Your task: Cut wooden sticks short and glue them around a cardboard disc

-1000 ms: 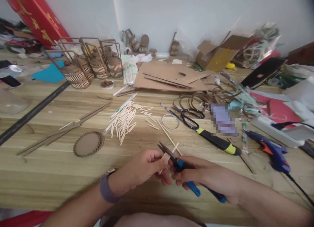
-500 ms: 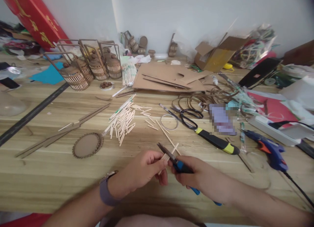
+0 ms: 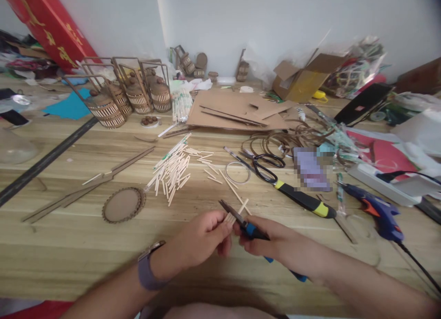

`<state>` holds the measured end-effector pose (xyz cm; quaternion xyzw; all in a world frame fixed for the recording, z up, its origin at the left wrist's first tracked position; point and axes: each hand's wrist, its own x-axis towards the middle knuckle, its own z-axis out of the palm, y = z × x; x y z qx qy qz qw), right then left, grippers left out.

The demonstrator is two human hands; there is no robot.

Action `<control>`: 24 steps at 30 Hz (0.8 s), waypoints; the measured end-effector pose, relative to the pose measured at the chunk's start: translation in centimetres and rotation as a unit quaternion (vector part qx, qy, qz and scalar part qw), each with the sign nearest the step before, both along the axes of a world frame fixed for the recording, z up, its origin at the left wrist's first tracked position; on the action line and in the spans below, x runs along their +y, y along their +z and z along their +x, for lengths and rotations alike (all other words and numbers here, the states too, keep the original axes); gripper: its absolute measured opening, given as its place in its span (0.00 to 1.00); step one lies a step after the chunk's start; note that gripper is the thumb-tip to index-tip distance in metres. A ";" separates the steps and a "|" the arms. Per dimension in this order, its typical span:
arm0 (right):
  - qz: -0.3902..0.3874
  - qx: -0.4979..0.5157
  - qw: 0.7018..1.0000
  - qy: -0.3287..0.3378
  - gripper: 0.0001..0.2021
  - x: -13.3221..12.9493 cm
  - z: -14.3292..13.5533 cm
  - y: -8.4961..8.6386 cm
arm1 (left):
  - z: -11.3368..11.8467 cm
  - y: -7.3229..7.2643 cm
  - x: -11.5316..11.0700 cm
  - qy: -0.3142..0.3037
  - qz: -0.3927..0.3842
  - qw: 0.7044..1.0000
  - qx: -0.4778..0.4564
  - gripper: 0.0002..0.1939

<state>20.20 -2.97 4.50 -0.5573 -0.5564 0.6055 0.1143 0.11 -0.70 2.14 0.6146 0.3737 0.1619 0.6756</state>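
My left hand (image 3: 203, 238) is closed, pinching several thin wooden sticks (image 3: 230, 218) between thumb and fingers. My right hand (image 3: 272, 243) grips long-nosed pliers (image 3: 253, 231) with blue and black handles. Their dark jaws lie across the sticks, right at my left fingertips. One pale stick end pokes out past the jaws, up and to the right; whether the jaws bite into it I cannot tell. Beyond my hands lies a loose pile of short wooden sticks (image 3: 174, 172). A round cardboard disc with a ridged rim (image 3: 122, 204) rests to the left.
Black scissors (image 3: 265, 170), a utility knife (image 3: 305, 199) and a blue glue gun (image 3: 377, 211) lie to the right. Small lidded baskets with tall handles (image 3: 106, 112) stand back left. Cardboard sheets (image 3: 220, 108) and an open box (image 3: 303, 78) are at the back.
Both hands have shifted slightly left, together with the pliers and the sticks. The pliers' handles sit a little higher and further left. Nothing else on the table has moved.
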 end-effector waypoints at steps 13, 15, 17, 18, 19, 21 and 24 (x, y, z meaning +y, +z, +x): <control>-0.072 0.037 0.996 -0.030 0.10 -0.1 -0.2 -0.1 | 0.3 0.2 -0.1 0.023 -0.047 0.998 -0.019 0.27; -0.059 0.028 0.997 -0.027 0.09 0.0 -0.3 -0.2 | 0.3 0.1 0.0 0.027 -0.042 0.998 -0.027 0.27; -0.047 0.023 0.998 -0.021 0.09 0.1 -0.4 -0.2 | 0.2 0.0 0.0 0.025 -0.039 0.998 -0.034 0.28; -0.042 0.018 0.999 -0.017 0.09 0.1 -0.5 -0.2 | 0.2 0.0 0.1 0.023 -0.037 0.998 -0.036 0.28; -0.037 0.012 0.999 -0.013 0.09 0.1 -0.5 -0.2 | 0.2 -0.1 0.1 0.021 -0.035 0.998 -0.039 0.28; -0.021 0.002 1.000 -0.002 0.08 0.2 -0.7 -0.3 | 0.1 -0.2 0.2 0.017 -0.027 0.999 -0.042 0.29; 0.027 -0.007 1.000 0.011 0.05 0.1 -0.8 -0.4 | 0.0 -0.5 0.1 0.011 -0.003 0.999 -0.040 0.28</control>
